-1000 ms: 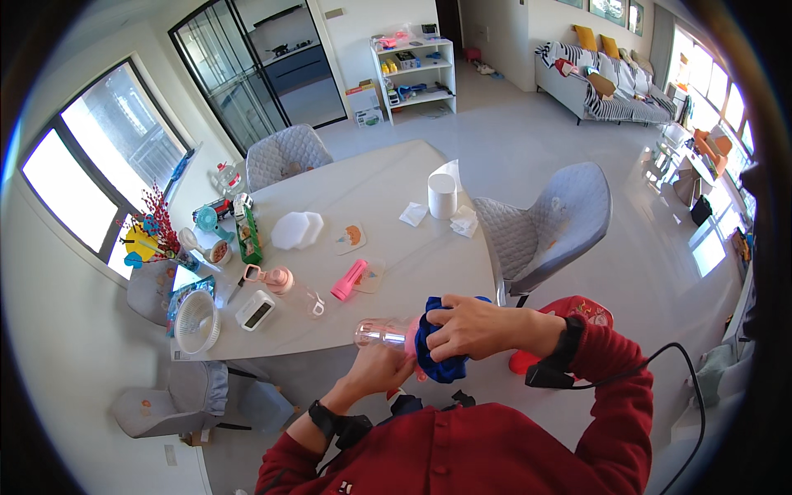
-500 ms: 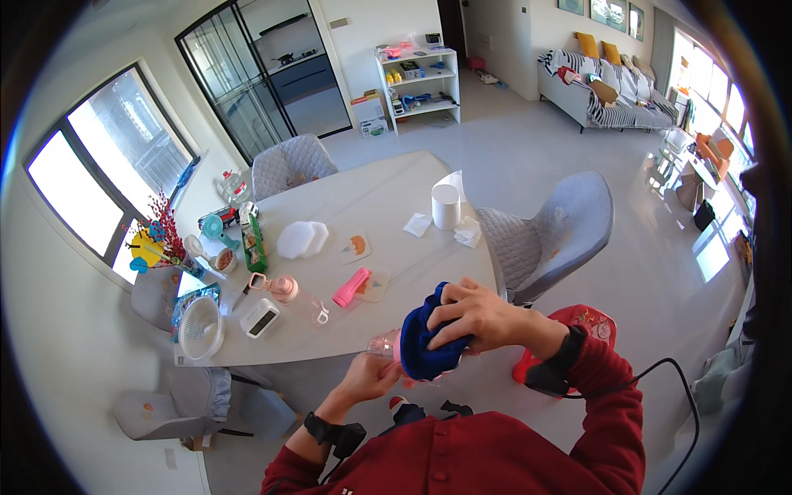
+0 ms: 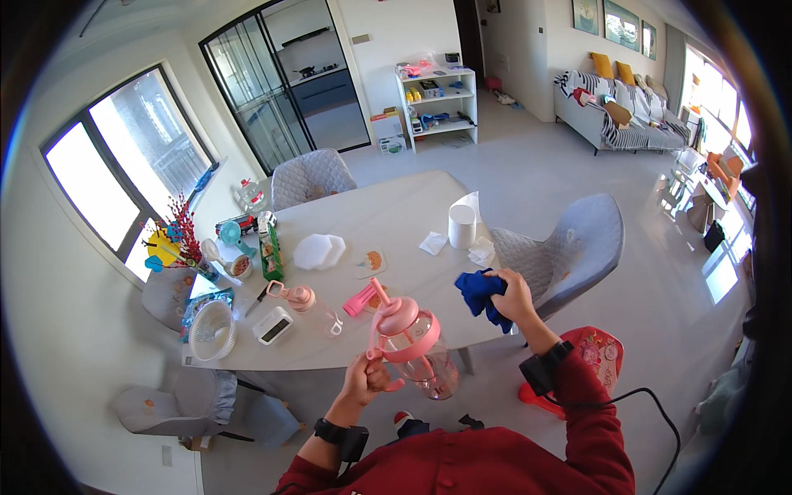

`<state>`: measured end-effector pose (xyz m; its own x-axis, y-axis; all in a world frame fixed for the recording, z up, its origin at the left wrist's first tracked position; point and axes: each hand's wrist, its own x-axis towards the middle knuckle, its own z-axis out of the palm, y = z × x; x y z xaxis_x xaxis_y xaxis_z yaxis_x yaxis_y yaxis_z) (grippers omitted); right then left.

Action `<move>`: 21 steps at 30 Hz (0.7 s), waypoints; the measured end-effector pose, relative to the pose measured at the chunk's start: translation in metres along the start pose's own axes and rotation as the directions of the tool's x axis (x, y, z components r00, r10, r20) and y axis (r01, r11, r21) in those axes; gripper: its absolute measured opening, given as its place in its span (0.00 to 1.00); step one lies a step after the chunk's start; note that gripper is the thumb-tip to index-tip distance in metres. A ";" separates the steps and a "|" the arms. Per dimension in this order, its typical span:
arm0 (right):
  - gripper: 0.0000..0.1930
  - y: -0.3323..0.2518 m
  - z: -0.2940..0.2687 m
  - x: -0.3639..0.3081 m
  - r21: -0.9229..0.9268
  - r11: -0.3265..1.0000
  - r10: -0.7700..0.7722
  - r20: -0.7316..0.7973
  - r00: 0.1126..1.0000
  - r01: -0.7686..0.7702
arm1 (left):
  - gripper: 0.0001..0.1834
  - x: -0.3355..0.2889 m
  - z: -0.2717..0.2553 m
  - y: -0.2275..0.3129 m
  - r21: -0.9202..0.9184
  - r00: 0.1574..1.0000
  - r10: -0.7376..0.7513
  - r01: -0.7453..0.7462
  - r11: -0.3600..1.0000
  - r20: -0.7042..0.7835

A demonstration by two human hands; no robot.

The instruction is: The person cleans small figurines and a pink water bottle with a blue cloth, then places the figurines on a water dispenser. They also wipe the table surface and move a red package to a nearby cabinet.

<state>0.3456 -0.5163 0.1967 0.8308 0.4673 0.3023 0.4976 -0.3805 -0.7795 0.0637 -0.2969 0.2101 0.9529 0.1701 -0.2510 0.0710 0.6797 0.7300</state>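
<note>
My left hand (image 3: 365, 379) is closed round the pink handle of a large clear water bottle (image 3: 433, 375) with a pink lid and straw spout. The bottle tilts in front of the table's near edge, its base toward the lower right. Off to the right, my right hand (image 3: 517, 299) grips a bunched dark blue cloth (image 3: 482, 295), which is apart from the bottle. Behind the bottle, a bright pink object (image 3: 358, 302) lies on the table, partly covered by the lid. A smaller pink-topped bottle (image 3: 302, 297) lies to the left, beside a white digital device (image 3: 273, 327).
On the table (image 3: 396, 202) are a paper roll (image 3: 462, 226), crumpled tissues (image 3: 482, 251), white octagonal pads (image 3: 318, 252), a white basket (image 3: 213, 330) and a vase of red sprigs. A grey chair (image 3: 582, 247) and a red stool (image 3: 596, 355) stand at the right.
The blue cloth has come off the top of the large bottle and moved right with my right hand. The bottle's pink lid now shows. The view has shifted slightly.
</note>
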 end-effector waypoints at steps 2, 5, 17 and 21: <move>0.25 0.013 0.016 0.001 -0.076 0.995 0.063 0.009 0.998 -0.062 | 0.22 0.002 0.001 -0.003 0.019 0.999 0.008 -0.007 1.000 -0.041; 0.36 0.006 0.027 -0.006 -0.330 0.942 0.137 0.194 0.971 -0.067 | 0.21 -0.001 0.004 -0.007 0.034 0.994 0.010 -0.006 0.999 -0.112; 0.41 -0.132 0.011 -0.035 0.482 0.807 -0.525 0.319 0.789 0.343 | 0.22 -0.014 0.052 -0.024 0.710 0.964 0.255 -0.131 0.692 -0.071; 0.38 -0.138 -0.002 -0.038 0.485 0.802 -0.544 0.352 0.762 0.349 | 0.23 -0.024 0.061 -0.008 0.624 0.991 0.132 -0.098 0.775 -0.009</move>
<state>0.2453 -0.4831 0.2938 0.2743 0.8436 0.4615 0.5682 0.2450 -0.7856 0.0583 -0.3496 0.2494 0.9514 0.2646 -0.1577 0.1456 0.0652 0.9872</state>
